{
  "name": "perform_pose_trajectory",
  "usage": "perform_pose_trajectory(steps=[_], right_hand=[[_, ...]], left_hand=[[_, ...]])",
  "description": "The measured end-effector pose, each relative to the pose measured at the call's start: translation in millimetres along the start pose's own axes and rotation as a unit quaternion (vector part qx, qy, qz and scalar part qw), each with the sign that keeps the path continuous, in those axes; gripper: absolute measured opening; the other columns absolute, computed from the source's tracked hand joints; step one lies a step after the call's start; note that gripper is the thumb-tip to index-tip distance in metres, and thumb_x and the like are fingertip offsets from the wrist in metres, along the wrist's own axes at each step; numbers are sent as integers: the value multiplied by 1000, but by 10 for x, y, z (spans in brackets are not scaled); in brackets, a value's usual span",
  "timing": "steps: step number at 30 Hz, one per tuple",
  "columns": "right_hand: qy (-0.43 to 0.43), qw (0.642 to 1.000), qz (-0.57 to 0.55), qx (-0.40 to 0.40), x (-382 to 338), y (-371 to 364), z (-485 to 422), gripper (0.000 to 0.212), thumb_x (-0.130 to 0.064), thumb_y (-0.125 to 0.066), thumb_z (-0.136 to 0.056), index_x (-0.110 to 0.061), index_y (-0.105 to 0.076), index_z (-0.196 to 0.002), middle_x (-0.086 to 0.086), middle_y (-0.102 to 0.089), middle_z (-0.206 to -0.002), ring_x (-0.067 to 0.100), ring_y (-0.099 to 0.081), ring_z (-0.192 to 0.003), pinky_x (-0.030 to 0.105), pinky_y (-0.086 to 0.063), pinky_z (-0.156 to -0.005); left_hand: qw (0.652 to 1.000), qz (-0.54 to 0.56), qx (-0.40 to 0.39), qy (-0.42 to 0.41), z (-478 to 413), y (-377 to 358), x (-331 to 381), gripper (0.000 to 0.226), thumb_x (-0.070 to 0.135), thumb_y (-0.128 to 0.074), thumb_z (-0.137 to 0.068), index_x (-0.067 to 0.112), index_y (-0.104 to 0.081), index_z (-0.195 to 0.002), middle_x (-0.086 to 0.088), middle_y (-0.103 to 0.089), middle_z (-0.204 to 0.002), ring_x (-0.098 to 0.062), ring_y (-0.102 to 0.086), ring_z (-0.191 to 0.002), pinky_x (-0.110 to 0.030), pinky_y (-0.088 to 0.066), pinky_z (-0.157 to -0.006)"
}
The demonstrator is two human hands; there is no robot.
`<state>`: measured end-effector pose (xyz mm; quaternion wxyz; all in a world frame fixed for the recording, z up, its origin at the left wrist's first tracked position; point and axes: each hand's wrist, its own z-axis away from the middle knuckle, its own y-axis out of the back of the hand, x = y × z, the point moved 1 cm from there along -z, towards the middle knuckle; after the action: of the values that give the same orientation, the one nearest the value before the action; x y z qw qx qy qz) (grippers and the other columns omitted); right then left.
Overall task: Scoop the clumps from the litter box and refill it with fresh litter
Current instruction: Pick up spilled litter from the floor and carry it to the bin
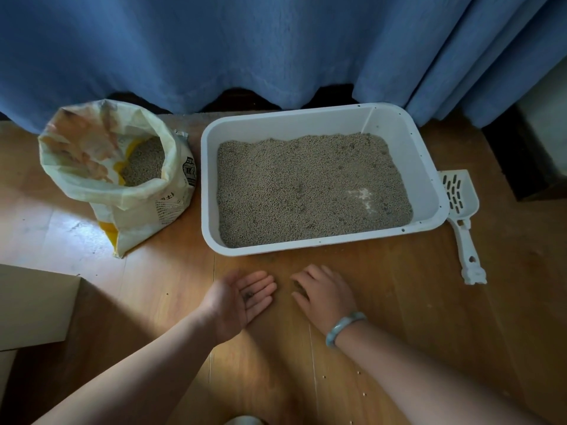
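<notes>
On the wooden floor [399,302], below the blue curtain [245,50]: our two hands in front of the litter box.

At far left the open litter bag [122,191] stands upright, with grains showing inside. Just right of it we hold our left hand [242,299] palm up, fingers straight and close together, with a few dark bits lying in the palm. Beyond it sits the white litter box [210,185], filled with a bed of tan litter [306,188] (one pale powdery patch shows toward its right side). Our right hand [322,292] lies palm down on the floor, fingers loosely bent and spread and gripping nothing, beside some stray grains. The white slotted scoop [460,197] lies on the floor against the box's right wall.
</notes>
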<state>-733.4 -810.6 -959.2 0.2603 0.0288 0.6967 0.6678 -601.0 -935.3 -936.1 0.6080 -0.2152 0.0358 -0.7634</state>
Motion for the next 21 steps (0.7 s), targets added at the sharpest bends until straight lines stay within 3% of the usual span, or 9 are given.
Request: perform_pose_trajectory(steps=[5, 10, 14, 16, 18, 21], right_hand=[[-10, 999, 35, -5, -47, -44, -66, 24, -26, -84, -54, -25, -65, -67, -6, -59, -66, 19, -58, -64, 27, -47, -54], [-55, 990, -128, 3, -158, 64, -6, 7, -20, -63, -76, -22, -62, -82, -3, -60, -81, 21, -57, -79, 32, -47, -64], [-42, 970, -233, -52, -457, 68, 101, 19, -25, -50, -81, -23, -63, -95, -4, -61, -101, 19, -57, -96, 33, -47, -81], [-32, 960, -274, -41, -507, 64, 161, 28, -26, -45, -79, -26, -62, -102, -10, -60, -111, 15, -58, -101, 31, -48, -87], [-38, 961, -274, -28, -429, 98, 227, 28, -25, -48, -81, -27, -62, -105, -12, -59, -112, 11, -59, -100, 29, -48, -86], [-73, 971, -227, 10, -165, 195, 323, 23, -28, -49, -83, -26, -64, -100, -8, -61, -100, 14, -61, -88, 32, -50, -75]], left_hand=[[1000, -7, -4, 10, 33, 6, 4, 49, 38, -32, -98, 3, -62, -112, -16, -68, -112, -25, -63, -105, -37, -49, -90], [1000, -9, -12, 18, 31, -5, -66, 49, 38, -31, -99, 2, -62, -112, -15, -70, -109, -25, -66, -100, -36, -49, -90], [999, -22, -27, 27, 34, -106, -174, 47, 36, -29, -100, 5, -64, -96, -7, -68, -66, -17, -66, -54, -24, -55, -54], [999, -36, -32, 25, 36, -163, -219, 48, 34, -28, -100, 6, -64, -85, -6, -63, -57, -18, -63, -47, -22, -52, -46], [998, -47, -41, 23, 32, -212, -240, 48, 34, -28, -100, 5, -64, -88, -8, -64, -58, -19, -64, -48, -22, -52, -46], [998, -46, -43, 19, 10, -264, -246, 48, 34, -27, -101, 2, -62, -103, -13, -73, -81, -22, -71, -67, -29, -59, -58]])
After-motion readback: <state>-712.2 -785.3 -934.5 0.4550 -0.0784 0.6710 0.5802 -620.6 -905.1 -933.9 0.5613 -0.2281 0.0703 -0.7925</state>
